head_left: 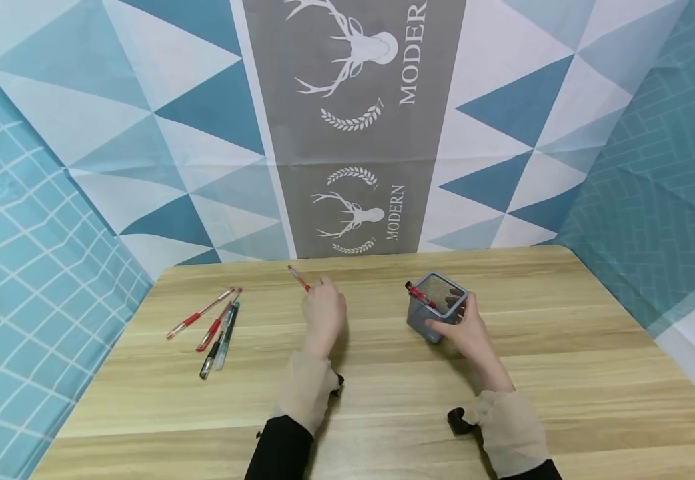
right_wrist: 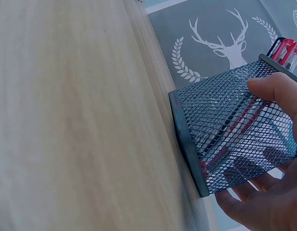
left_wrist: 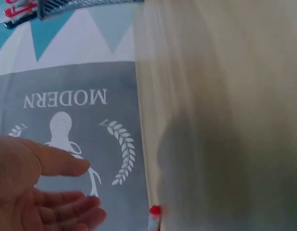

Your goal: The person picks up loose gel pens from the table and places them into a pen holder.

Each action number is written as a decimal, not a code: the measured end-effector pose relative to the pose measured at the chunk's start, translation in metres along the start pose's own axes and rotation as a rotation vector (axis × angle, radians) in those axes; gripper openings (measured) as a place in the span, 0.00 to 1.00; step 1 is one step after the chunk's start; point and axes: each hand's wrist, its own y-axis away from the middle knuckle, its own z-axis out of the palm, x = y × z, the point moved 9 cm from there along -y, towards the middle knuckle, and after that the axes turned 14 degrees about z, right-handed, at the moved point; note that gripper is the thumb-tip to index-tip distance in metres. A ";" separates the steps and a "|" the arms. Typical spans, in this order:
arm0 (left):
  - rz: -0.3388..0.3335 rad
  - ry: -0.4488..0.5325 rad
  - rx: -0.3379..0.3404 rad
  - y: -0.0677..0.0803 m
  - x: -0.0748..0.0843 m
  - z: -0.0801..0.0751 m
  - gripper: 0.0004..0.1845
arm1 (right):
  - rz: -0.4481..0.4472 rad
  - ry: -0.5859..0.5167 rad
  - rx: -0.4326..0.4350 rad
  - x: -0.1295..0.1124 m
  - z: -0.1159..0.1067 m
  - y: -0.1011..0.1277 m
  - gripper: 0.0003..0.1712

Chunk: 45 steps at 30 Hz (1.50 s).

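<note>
My left hand (head_left: 323, 308) hovers low over the wooden table (head_left: 383, 407) with relaxed fingers; the left wrist view shows its palm (left_wrist: 42, 192) holding nothing. A red pen (head_left: 299, 279) lies just beyond its fingertips, and its red end (left_wrist: 154, 211) shows apart from the fingers. My right hand (head_left: 455, 319) grips a grey square mesh pen holder (head_left: 437, 303), thumb (right_wrist: 271, 89) on one wall and fingers under the other. The holder (right_wrist: 225, 130) is tilted and has red pens (right_wrist: 283, 48) inside; one sticks out of its rim (head_left: 417, 293).
Several loose pens lie at the table's left: two red ones (head_left: 200, 313) and a dark pair (head_left: 220, 341) beside them. A patterned cloth backdrop (head_left: 353, 133) rises behind the table's far edge. Blue cloth (head_left: 23, 280) hangs at both sides.
</note>
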 end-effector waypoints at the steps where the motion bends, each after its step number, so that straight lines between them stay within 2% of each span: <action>1: -0.016 -0.019 -0.002 -0.002 -0.003 0.000 0.10 | 0.002 -0.002 -0.001 0.000 0.000 0.000 0.49; 4: -0.081 -0.064 -0.059 -0.007 -0.014 0.003 0.13 | 0.007 -0.006 0.000 -0.001 -0.001 0.000 0.50; 10: -0.206 -0.142 -0.331 -0.012 -0.036 0.025 0.16 | 0.009 0.010 0.005 -0.001 -0.001 -0.001 0.49; 12: -0.237 -0.137 -0.394 -0.012 -0.042 0.032 0.17 | 0.006 0.012 0.004 0.000 0.000 -0.001 0.49; 15: -0.278 -0.113 -0.469 -0.010 -0.049 0.041 0.16 | 0.001 0.010 -0.004 0.000 0.001 -0.001 0.49; 17: -0.292 -0.102 -0.493 -0.008 -0.052 0.044 0.14 | 0.000 0.005 -0.007 0.001 0.001 -0.001 0.49; 23: -0.303 -0.077 -0.508 -0.002 -0.058 0.052 0.12 | -0.004 0.006 -0.004 0.001 0.001 -0.001 0.49; 35: -0.320 -0.077 -0.528 -0.001 -0.059 0.053 0.09 | -0.003 0.006 0.002 0.001 0.000 -0.002 0.48; 40: -0.307 -0.066 -0.515 -0.001 -0.058 0.052 0.07 | 0.000 0.005 0.006 0.001 0.000 -0.002 0.48; 43: -0.332 -0.028 -0.480 0.001 -0.059 0.047 0.05 | -0.004 0.008 0.005 0.001 0.000 -0.002 0.48; 45: -0.355 0.002 -0.433 0.003 -0.059 0.040 0.03 | -0.008 0.011 0.004 0.001 -0.001 -0.003 0.48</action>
